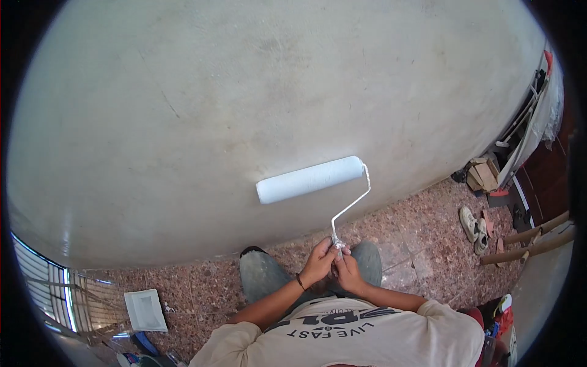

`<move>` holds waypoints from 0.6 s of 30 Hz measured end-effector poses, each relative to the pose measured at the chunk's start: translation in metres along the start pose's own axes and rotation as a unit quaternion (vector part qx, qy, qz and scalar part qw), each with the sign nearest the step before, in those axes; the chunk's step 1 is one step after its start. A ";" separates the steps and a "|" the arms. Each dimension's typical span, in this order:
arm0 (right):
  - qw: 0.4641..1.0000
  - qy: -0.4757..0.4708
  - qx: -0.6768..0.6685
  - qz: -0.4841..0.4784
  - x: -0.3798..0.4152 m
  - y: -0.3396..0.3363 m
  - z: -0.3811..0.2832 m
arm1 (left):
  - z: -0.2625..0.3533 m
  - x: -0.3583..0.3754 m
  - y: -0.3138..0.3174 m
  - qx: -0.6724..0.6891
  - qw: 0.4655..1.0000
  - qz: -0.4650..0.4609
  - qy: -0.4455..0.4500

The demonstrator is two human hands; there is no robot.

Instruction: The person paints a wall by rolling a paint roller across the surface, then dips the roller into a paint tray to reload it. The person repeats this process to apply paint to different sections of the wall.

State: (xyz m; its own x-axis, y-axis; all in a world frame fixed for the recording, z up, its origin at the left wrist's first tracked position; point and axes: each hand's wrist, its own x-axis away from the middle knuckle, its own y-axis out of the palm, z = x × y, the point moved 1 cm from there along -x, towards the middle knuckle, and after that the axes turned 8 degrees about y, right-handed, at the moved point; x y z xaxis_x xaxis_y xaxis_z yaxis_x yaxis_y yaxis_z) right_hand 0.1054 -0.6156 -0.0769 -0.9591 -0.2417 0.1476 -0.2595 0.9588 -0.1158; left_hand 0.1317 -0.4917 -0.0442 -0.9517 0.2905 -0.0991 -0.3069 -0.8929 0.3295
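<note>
A paint roller [310, 179] with a wide, pale bluish-white sleeve is held up in front of the wall, slightly higher at its right end. Its bent white wire frame [350, 203] runs down from the right end to the handle. My left hand [317, 263] is closed around the upper handle, a dark band at the wrist. Beside it, my right hand [348, 270] is wrapped around the same handle. Both sets of fingers cover most of the grip. The sleeve overlaps the grey wall [275, 92] in this view.
On the speckled tile floor [403, 257], a white paint tray [145, 310] lies at the lower left. Shoes [474, 226], a cardboard box [484, 174] and wooden poles [526, 244] are on the right. A slatted window or gate [43, 275] borders the left.
</note>
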 end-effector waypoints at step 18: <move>0.988 -0.144 -0.044 0.045 -0.050 0.019 -0.111 | 0.101 -0.048 -0.002 -0.141 0.970 0.038 0.196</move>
State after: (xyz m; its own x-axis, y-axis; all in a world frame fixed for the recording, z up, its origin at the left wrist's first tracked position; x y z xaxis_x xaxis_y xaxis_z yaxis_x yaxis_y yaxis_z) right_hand 0.1611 -0.5692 0.0222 -0.9739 -0.1744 -0.1454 -0.1723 0.9847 -0.0274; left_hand 0.1788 -0.4688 0.0547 -0.8847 0.1158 -0.4514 -0.1725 -0.9812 0.0862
